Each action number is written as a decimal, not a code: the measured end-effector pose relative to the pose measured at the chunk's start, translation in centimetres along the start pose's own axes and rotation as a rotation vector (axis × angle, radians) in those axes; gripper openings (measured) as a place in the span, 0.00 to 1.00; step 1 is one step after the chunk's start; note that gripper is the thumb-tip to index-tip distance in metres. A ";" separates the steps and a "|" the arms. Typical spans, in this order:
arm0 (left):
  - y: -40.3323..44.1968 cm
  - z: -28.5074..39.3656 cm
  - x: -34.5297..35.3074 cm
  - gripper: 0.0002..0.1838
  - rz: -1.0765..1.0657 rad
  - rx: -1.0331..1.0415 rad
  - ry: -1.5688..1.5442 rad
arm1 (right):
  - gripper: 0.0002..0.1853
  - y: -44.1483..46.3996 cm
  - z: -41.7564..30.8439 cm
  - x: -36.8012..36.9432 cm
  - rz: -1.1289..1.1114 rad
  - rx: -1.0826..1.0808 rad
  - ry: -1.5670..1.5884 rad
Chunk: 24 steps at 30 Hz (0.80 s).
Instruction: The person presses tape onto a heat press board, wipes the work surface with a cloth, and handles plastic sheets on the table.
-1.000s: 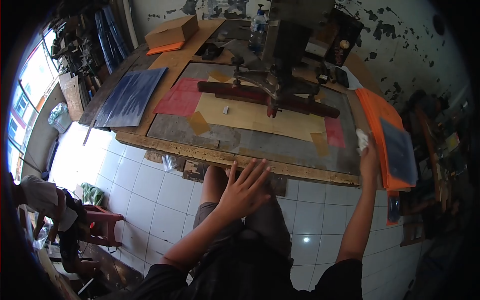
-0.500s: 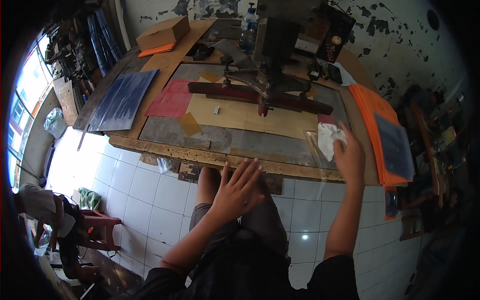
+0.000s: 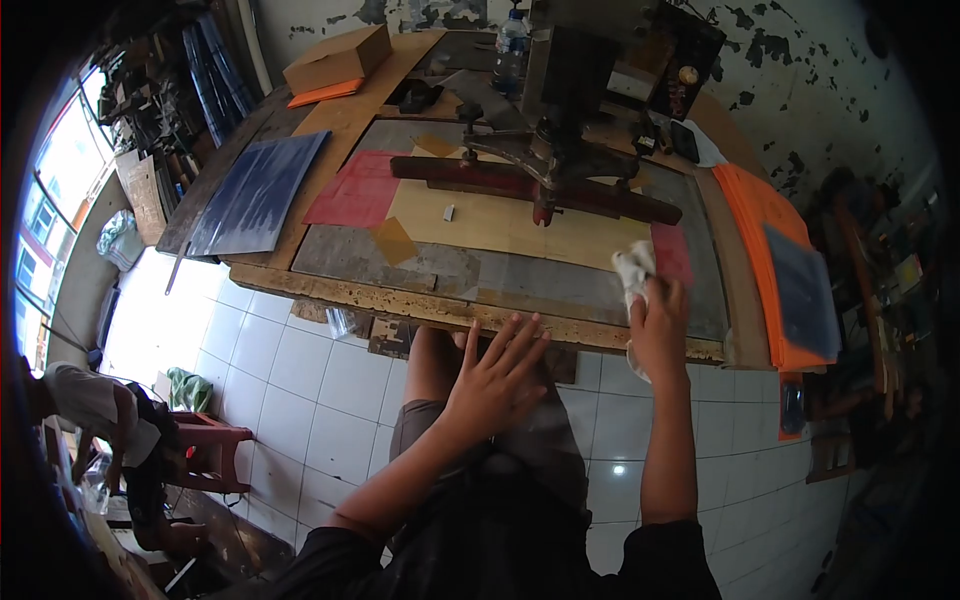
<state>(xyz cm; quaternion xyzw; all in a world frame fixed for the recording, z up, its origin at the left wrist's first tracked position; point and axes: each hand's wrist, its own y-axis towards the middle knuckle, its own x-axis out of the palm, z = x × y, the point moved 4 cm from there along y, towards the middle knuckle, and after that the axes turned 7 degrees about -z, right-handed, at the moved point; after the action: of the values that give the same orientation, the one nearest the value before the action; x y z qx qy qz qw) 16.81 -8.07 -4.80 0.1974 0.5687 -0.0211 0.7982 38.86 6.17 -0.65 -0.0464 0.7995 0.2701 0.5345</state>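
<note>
My right hand [image 3: 660,330] is closed round a crumpled white cloth [image 3: 634,262], which sticks out past my fingers over the right part of the grey work plate [image 3: 540,284]. A pale bit of it also hangs below my hand at the table's front edge. My left hand [image 3: 497,378] rests by that front edge with its fingers spread and nothing held. Beyond my hands, a cream sheet [image 3: 500,228] lies on the plate between red pieces [image 3: 352,190], with yellowish tape [image 3: 395,241] at its left. A small light piece [image 3: 448,213] sits on the cream sheet.
A dark press arm with a red bar [image 3: 540,185] spans the plate. Blue clear sheets [image 3: 262,195] lie left; an orange stack [image 3: 745,235] with a clear-blue sheet [image 3: 803,290] lies right. A cardboard box [image 3: 338,58] and bottle [image 3: 512,48] stand behind. Another person [image 3: 100,410] sits lower left.
My right hand has moved left with the cloth, onto the plate nearer the cream sheet. My left hand stays spread at the table edge. The view has shifted slightly.
</note>
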 end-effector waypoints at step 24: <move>-0.4 0.2 1.1 0.50 0.014 -0.022 0.001 | 0.24 4.3 -10.7 4.7 -0.311 -0.677 0.321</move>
<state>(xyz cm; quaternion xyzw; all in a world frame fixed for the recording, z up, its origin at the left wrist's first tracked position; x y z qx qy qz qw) 17.28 -8.26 -5.87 0.1927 0.5679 -0.0094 0.8001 26.41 5.69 -0.09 -0.3819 0.7222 0.4231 0.3919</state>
